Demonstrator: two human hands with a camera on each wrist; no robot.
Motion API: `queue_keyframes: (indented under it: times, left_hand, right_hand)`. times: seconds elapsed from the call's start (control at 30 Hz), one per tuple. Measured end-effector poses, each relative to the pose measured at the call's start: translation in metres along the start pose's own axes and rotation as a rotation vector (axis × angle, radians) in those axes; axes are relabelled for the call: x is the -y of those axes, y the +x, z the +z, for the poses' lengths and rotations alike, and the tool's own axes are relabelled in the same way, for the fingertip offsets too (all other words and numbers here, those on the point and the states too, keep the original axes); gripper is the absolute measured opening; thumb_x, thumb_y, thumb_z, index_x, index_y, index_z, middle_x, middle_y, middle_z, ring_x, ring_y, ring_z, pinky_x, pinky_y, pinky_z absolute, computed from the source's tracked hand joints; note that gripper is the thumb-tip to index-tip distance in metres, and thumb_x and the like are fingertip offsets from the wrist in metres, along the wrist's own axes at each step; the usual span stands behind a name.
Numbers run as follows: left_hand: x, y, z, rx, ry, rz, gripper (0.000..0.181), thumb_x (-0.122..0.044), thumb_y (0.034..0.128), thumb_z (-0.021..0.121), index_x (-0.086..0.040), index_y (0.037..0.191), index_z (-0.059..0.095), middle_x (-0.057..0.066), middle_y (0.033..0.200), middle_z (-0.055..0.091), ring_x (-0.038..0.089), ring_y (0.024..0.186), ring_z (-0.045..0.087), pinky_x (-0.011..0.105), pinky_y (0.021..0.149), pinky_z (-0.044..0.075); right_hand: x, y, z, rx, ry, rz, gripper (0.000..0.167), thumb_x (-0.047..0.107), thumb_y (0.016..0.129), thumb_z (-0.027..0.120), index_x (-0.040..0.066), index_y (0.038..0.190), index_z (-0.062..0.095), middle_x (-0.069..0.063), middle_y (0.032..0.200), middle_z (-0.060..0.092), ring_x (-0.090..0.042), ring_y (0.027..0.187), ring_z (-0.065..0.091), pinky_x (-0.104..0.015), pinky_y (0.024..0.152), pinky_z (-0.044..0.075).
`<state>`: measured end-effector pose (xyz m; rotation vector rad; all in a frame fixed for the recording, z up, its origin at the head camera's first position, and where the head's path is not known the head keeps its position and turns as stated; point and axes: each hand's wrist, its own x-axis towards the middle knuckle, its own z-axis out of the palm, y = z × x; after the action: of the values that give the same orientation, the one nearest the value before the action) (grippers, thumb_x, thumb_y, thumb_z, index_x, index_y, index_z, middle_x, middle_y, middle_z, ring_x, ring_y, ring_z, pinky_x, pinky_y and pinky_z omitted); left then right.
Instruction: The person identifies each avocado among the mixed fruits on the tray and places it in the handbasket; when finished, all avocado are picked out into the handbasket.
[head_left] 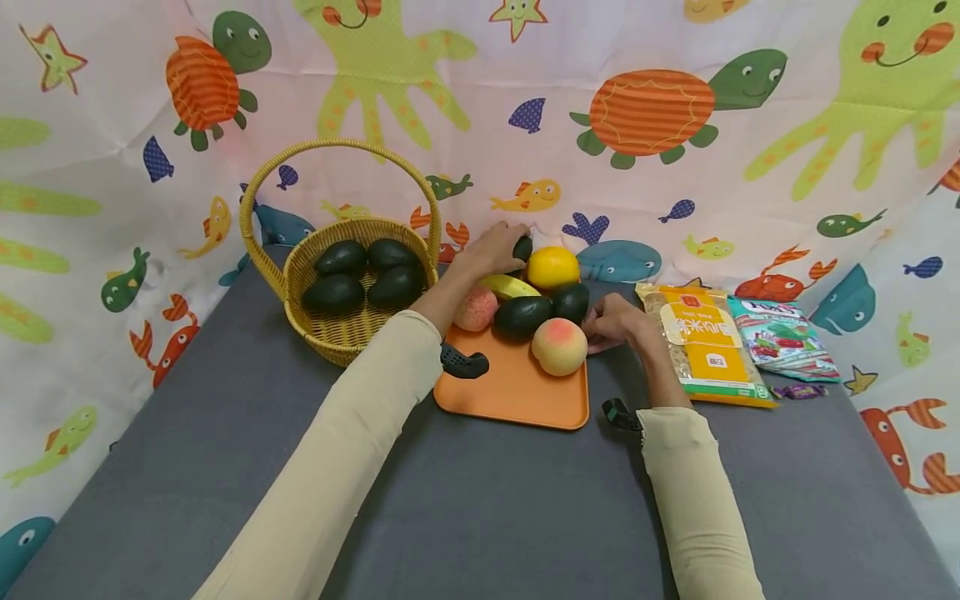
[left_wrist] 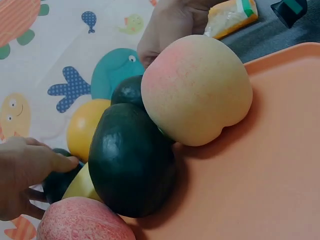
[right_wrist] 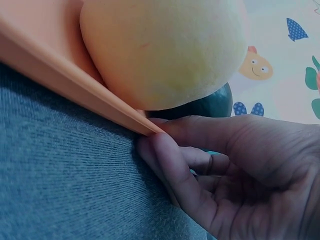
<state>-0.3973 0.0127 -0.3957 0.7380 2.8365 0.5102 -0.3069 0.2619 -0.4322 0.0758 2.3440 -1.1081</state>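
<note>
An orange tray (head_left: 517, 392) holds two peaches (head_left: 559, 347), a banana (head_left: 510, 287), a yellow round fruit (head_left: 552, 267) and several dark green avocados (head_left: 522, 317). At its back left, my left hand (head_left: 495, 250) grips a dark avocado (head_left: 522, 247), with thumb and fingers around it in the left wrist view (left_wrist: 25, 175). My right hand (head_left: 613, 323) pinches the tray's right rim between thumb and fingers, close beside the paler peach (right_wrist: 165, 50).
Left of the tray stands a yellow wicker basket (head_left: 337, 346) with a tall handle and several avocados inside. On the right lie a yellow food bag (head_left: 705, 346), a teal-and-white packet (head_left: 783, 337) and a small purple wrapper (head_left: 800, 392). A patterned cloth hangs behind.
</note>
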Motion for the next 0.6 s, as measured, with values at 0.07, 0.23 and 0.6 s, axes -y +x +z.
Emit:
queue_keyframes:
  times: [0.07, 0.23, 0.6]
  left_hand:
    - [0.002, -0.001, 0.002, -0.01, -0.014, 0.007, 0.059, -0.029, 0.1028, 0.067, -0.015, 0.155, 0.044, 0.018, 0.148, 0.049, 0.032, 0.124, 0.052, 0.046, 0.11, 0.05]
    - [0.0, -0.001, -0.001, -0.077, -0.024, 0.026, 0.059, -0.027, 0.1017, 0.069, -0.012, 0.154, 0.046, 0.02, 0.148, 0.051, 0.034, 0.124, 0.052, 0.047, 0.11, 0.051]
    - [-0.027, -0.02, -0.036, -0.185, -0.028, 0.065, 0.063, -0.034, 0.1026, 0.066, -0.017, 0.158, 0.042, 0.02, 0.147, 0.052, 0.034, 0.123, 0.059, 0.045, 0.108, 0.055]
  right_hand:
    - [0.0, 0.0, 0.001, -0.005, -0.013, 0.005, 0.009, 0.005, 0.096, 0.069, -0.004, 0.095, 0.067, -0.002, 0.07, 0.069, -0.009, 0.061, 0.072, -0.026, 0.064, 0.063]
    - [-0.001, 0.001, 0.002, -0.018, -0.022, 0.009, 0.009, 0.005, 0.096, 0.068, -0.004, 0.095, 0.067, -0.003, 0.072, 0.069, -0.01, 0.062, 0.072, -0.027, 0.065, 0.063]
    - [0.001, 0.0, 0.001, -0.008, -0.019, 0.036, 0.011, 0.004, 0.097, 0.065, -0.005, 0.102, 0.062, -0.006, 0.077, 0.068, -0.011, 0.066, 0.073, -0.028, 0.069, 0.064]
